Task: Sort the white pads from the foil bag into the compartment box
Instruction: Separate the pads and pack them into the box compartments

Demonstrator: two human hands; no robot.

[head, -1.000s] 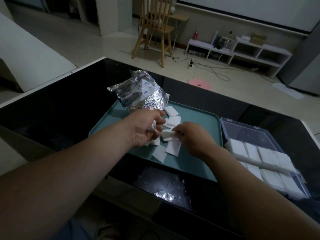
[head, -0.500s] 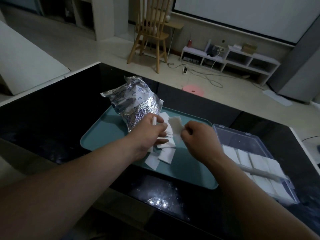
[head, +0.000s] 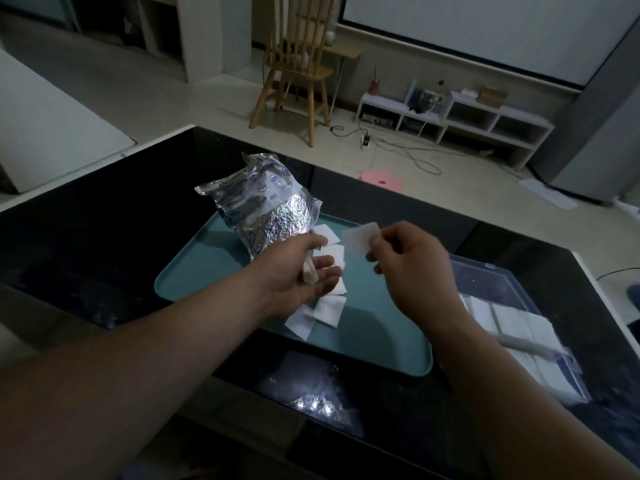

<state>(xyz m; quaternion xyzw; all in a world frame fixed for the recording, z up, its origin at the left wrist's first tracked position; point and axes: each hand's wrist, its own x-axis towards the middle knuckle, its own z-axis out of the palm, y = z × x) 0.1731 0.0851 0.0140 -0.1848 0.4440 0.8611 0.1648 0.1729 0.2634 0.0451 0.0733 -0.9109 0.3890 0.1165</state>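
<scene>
A crumpled foil bag (head: 266, 206) lies on the far left part of a teal tray (head: 377, 337). Several loose white pads (head: 327, 311) lie on the tray beside the bag. My right hand (head: 405, 261) pinches one white pad (head: 358, 239) by its edge, raised above the tray. My left hand (head: 304, 271) hovers palm-up over the loose pads with a small stack of pads (head: 309, 271) against its fingers. The clear compartment box (head: 485, 275) stands to the right of the tray, with pads (head: 509, 320) filling its near compartments.
The tray and box rest on a glossy black table (head: 104, 237). Beyond the table are a wooden chair (head: 294, 64), a low white shelf (head: 450, 119), floor cables and a pink round object (head: 381, 176).
My right hand has lifted one pad off the pile and moved up and right. My left hand has turned more palm-up with its fingers spread. The view has shifted.
</scene>
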